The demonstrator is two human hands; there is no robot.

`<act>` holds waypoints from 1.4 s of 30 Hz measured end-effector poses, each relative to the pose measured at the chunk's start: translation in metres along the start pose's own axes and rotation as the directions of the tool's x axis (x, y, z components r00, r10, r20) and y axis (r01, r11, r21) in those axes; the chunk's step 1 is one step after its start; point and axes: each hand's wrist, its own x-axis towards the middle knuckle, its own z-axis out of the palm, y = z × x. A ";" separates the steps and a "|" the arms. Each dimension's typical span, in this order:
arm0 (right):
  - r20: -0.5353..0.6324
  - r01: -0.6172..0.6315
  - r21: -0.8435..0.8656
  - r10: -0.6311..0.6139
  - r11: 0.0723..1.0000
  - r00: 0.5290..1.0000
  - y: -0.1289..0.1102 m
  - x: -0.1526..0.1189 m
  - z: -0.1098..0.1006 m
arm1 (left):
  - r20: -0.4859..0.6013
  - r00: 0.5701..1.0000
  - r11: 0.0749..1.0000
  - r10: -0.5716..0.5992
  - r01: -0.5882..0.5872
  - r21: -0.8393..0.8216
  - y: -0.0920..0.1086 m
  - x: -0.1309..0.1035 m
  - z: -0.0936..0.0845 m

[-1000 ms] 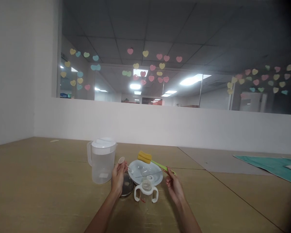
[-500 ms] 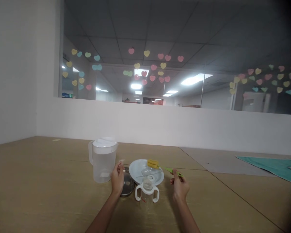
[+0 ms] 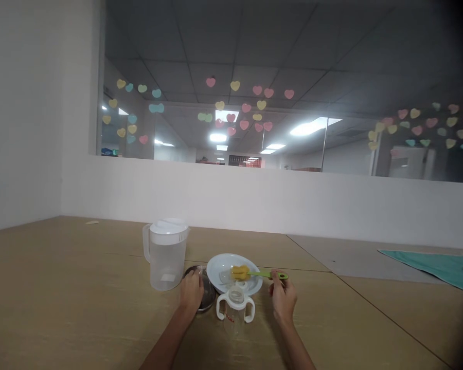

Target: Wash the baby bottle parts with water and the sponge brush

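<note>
My right hand [image 3: 283, 298] is closed on the green handle of a bottle brush [image 3: 262, 275]. Its yellow sponge head hangs over a white bowl [image 3: 216, 262], in which clear and white parts lie. Fingers pinched, my left hand [image 3: 192, 292] is at the left side of a round metal dish [image 3: 207, 298]; a small pale, see-through piece shows at its fingertips, too blurred to name. Between the hands, in front of the bowl, a clear baby bottle [image 3: 235, 311] stands upright without a cap, with a white two-handled collar around its neck.
A lidded, see-through pitcher [image 3: 165, 262] stands behind my left hand. At the far right a teal cloth [image 3: 420, 262] lies on a grey area of the table [image 3: 81, 308]. A white wall [image 3: 177, 192] with a window above bounds the back.
The brush has swung level, and its sponge head has come lower and nearer over the bowl. My left hand has moved down and slightly right, toward the metal dish.
</note>
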 end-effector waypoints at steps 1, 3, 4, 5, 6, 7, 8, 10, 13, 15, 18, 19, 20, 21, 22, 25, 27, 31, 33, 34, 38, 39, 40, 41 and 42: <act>0.014 -0.019 0.021 0.019 1.000 1.000 0.000 0.000 0.001 | 0.011 1.000 0.999 0.007 -0.008 0.039 0.001 -0.001 -0.001; 0.064 -0.041 0.039 0.039 0.998 0.997 -0.001 -0.001 0.003 | 0.029 0.999 0.994 0.020 -0.023 0.105 0.001 -0.002 -0.003; 0.098 -0.045 0.038 0.041 0.998 0.994 -0.002 -0.002 0.004 | 0.035 0.999 0.991 0.026 -0.030 0.131 0.002 -0.003 -0.004; 0.138 -0.048 0.035 0.043 0.998 0.990 -0.003 -0.003 0.005 | 0.039 0.999 0.988 0.033 -0.038 0.153 0.002 -0.003 -0.005; 0.179 -0.053 0.030 0.047 0.998 0.983 -0.003 -0.003 0.005 | 0.042 0.998 0.984 0.043 -0.050 0.169 0.003 -0.003 -0.006; 0.215 -0.062 0.028 0.054 0.998 0.975 -0.004 -0.004 0.006 | 0.045 0.997 0.981 0.060 -0.067 0.180 0.004 -0.003 -0.006; 0.247 -0.075 0.025 0.066 0.997 0.967 -0.004 -0.004 0.006 | 0.050 0.995 0.979 0.081 -0.089 0.186 0.006 -0.004 -0.007; 0.295 -0.107 0.007 0.100 0.994 0.950 -0.004 -0.004 0.006 | 0.062 0.990 0.972 0.130 -0.139 0.189 0.009 -0.005 -0.007; 0.344 -0.149 -0.035 0.152 0.988 0.926 -0.003 -0.004 0.007 | 0.065 0.982 0.964 0.176 -0.185 0.190 0.012 -0.007 -0.006; 0.383 -0.157 -0.046 0.163 0.987 0.909 -0.003 -0.004 0.008 | 0.056 0.980 0.962 0.189 -0.197 0.191 0.012 -0.008 -0.005; 0.431 -0.135 -0.034 0.136 0.990 0.892 -0.003 -0.005 0.009 | 0.035 0.980 0.961 0.198 -0.201 0.189 0.012 -0.009 -0.004; 0.435 -0.132 -0.029 0.131 0.991 0.891 -0.003 -0.006 0.010 | 0.026 0.980 0.962 0.197 -0.198 0.188 0.012 -0.009 -0.004; 0.430 -0.138 -0.028 0.137 0.990 0.893 -0.003 -0.006 0.010 | 0.017 0.981 0.963 0.195 -0.194 0.187 0.012 -0.009 -0.004; 0.416 -0.155 -0.027 0.152 0.988 0.897 -0.003 -0.006 0.010 | 0.010 0.981 0.964 0.192 -0.190 0.187 0.012 -0.009 -0.004; 0.389 -0.178 -0.023 0.172 0.984 0.905 -0.003 -0.006 0.009 | 0.000 0.982 0.965 0.189 -0.186 0.184 0.012 -0.009 -0.004; 0.312 -0.254 0.020 0.235 0.967 0.920 -0.003 -0.006 0.007 | -0.079 0.976 0.972 0.202 -0.190 0.140 0.012 -0.009 -0.005; 0.310 -0.304 0.065 0.271 0.950 0.911 -0.004 -0.005 0.005 | -0.167 0.953 0.967 0.253 -0.243 0.078 0.013 -0.009 -0.007; 0.413 -0.423 0.174 0.324 0.889 0.851 -0.007 -0.003 0.003 | -0.260 0.869 0.898 0.420 -0.439 -0.017 0.017 -0.013 -0.010; 0.473 -0.462 0.204 0.327 0.863 0.818 -0.008 -0.002 0.003 | -0.267 0.848 0.875 0.457 -0.483 -0.038 0.020 -0.015 -0.010; 0.494 -0.474 0.212 0.325 0.855 0.806 -0.009 -0.002 0.003 | -0.274 0.847 0.873 0.455 -0.485 -0.048 0.021 -0.015 -0.010; 0.528 -0.491 0.250 0.308 0.834 0.791 -0.010 -0.003 0.002 | -0.321 0.854 0.876 0.410 -0.467 -0.122 0.022 -0.016 -0.010; 0.531 -0.496 0.259 0.307 0.829 0.790 -0.010 -0.003 0.002 | -0.330 0.856 0.873 0.399 -0.464 -0.149 0.022 -0.016 -0.011; 0.534 -0.501 0.266 0.307 0.823 0.788 -0.010 -0.002 0.002 | -0.333 0.860 0.870 0.387 -0.460 -0.176 0.022 -0.016 -0.012; 0.537 -0.504 0.273 0.305 0.820 0.787 -0.010 -0.002 0.002 | -0.333 0.866 0.868 0.373 -0.453 -0.204 0.022 -0.016 -0.013; 0.537 -0.502 0.281 0.299 0.818 0.789 -0.011 -0.002 0.001 | -0.327 0.874 0.866 0.360 -0.443 -0.231 0.022 -0.016 -0.014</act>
